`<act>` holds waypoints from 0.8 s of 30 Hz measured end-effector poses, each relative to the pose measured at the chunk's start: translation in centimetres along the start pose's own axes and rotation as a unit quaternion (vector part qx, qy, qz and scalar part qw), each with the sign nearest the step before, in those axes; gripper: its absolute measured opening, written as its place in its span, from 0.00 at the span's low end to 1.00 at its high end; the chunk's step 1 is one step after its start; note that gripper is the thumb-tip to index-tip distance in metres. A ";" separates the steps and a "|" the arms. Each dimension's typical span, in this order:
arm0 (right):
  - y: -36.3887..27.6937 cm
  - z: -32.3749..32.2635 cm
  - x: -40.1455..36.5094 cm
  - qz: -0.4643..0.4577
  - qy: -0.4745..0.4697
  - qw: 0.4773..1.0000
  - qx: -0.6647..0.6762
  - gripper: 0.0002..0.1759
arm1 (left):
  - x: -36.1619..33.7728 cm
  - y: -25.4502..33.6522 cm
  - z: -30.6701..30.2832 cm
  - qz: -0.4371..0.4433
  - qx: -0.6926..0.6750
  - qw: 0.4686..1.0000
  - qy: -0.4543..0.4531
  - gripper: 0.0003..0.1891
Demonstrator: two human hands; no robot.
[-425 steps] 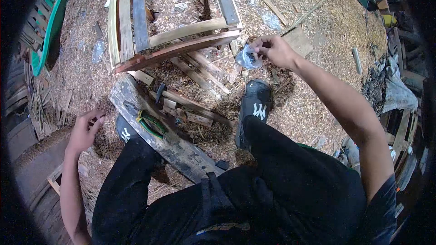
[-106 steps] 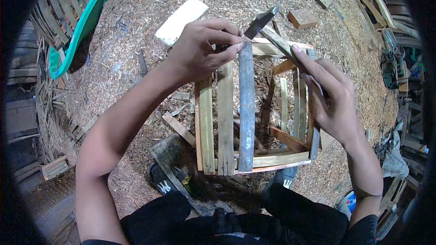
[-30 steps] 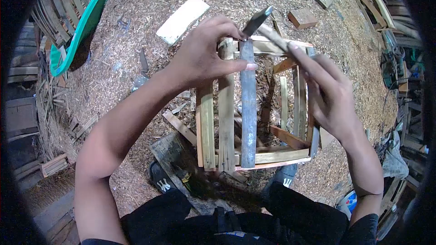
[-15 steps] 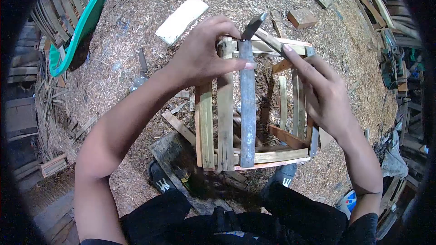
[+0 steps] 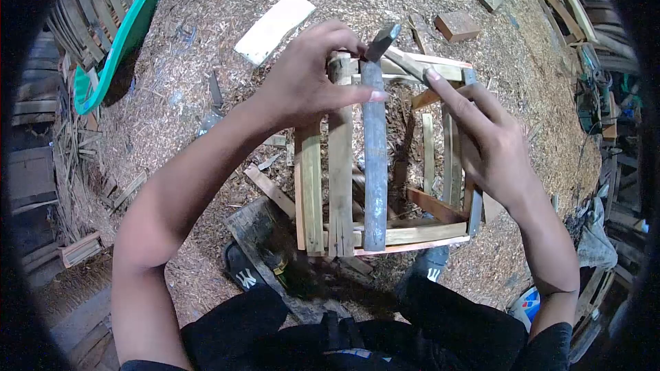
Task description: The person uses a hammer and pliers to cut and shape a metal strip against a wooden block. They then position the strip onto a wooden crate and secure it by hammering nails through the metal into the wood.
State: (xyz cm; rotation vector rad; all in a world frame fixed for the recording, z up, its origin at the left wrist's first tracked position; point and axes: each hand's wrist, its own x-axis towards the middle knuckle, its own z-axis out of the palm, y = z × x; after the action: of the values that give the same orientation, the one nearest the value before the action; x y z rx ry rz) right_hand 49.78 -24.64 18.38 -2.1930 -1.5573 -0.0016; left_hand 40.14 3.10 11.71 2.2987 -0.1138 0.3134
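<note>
A slatted wooden crate frame [image 5: 426,235] stands in front of me, with open gaps between its slats. One weathered grey slat [image 5: 375,172] lies lengthwise over it, beside a paler slat [image 5: 340,185]. My left hand [image 5: 316,72] is closed around the far end of the grey slat, thumb across its top and fingers curled at the end. My right hand [image 5: 491,141] grips a hammer [image 5: 409,63] by its handle, index finger stretched along it. The hammer's metal head rests at or just above the slat's far end. Whether a nail is under it is hidden.
Wood shavings cover the ground [image 5: 206,41]. A pale board [image 5: 275,27] and a wood block [image 5: 457,26] lie beyond the crate. At the upper left is a green plastic edge [image 5: 117,48] near stacked slats; scrap wood lines the right side.
The hammer head has tipped slightly and sits a touch lower against the slat's end. Both hands keep nearly the same place and grip.
</note>
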 end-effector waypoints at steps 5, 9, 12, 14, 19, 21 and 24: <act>0.5 0.3 0.0 -0.048 0.065 0.996 0.031 0.48 | 0.1 -0.7 0.6 0.059 -0.006 0.997 0.049 0.26; 0.2 0.0 0.0 0.021 -0.037 0.999 -0.025 0.48 | 0.3 -0.5 0.4 0.029 -0.022 0.999 0.026 0.26; -0.3 -0.5 0.2 0.017 0.023 0.997 0.066 0.44 | 0.0 0.0 0.0 0.011 0.005 1.000 0.006 0.28; 0.0 -0.2 0.3 0.018 0.022 0.997 0.071 0.43 | 0.1 0.7 -0.3 0.004 0.025 1.000 -0.008 0.31; 0.5 -0.1 -0.4 0.045 -0.015 0.997 0.064 0.40 | -0.7 1.1 0.1 -0.017 0.134 0.991 -0.006 0.42; 0.8 0.2 -0.6 0.049 -0.001 0.995 0.087 0.38 | -0.8 0.9 0.2 -0.008 0.125 0.992 -0.002 0.41; 0.6 0.2 -0.4 0.050 0.009 0.994 0.093 0.37 | -0.7 0.7 0.0 0.004 0.103 0.995 -0.007 0.39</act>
State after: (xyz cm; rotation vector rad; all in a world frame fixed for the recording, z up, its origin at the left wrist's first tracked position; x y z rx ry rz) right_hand 50.10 -25.11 17.85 -2.1157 -1.3775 0.1472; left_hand 39.35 2.60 12.00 2.5063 -0.1014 0.3271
